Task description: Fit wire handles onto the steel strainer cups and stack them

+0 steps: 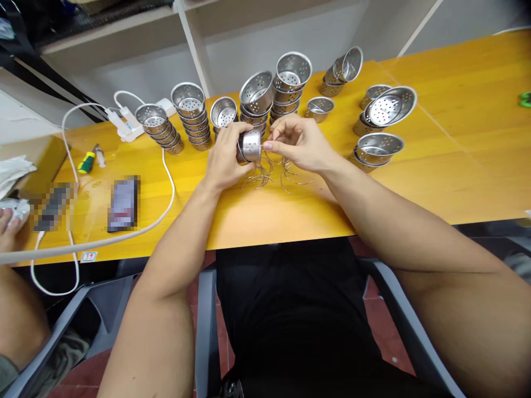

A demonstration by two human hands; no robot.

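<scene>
My left hand wraps round a small perforated metal cup, which lies tipped on its side in the grip with its base facing right. Close to that base, my right hand pinches with thumb and forefinger; what they hold is too small to make out, perhaps a thin wire end. Below both hands, several thin curved wires lie loose on the yellow table. Just behind the hands stand stacks of perforated cups, one with a tilted cup on top.
More cup stacks stand at left and right. A white power strip, a white cable, a screwdriver and two phones are on the left. Another person's hand shows at the far left edge.
</scene>
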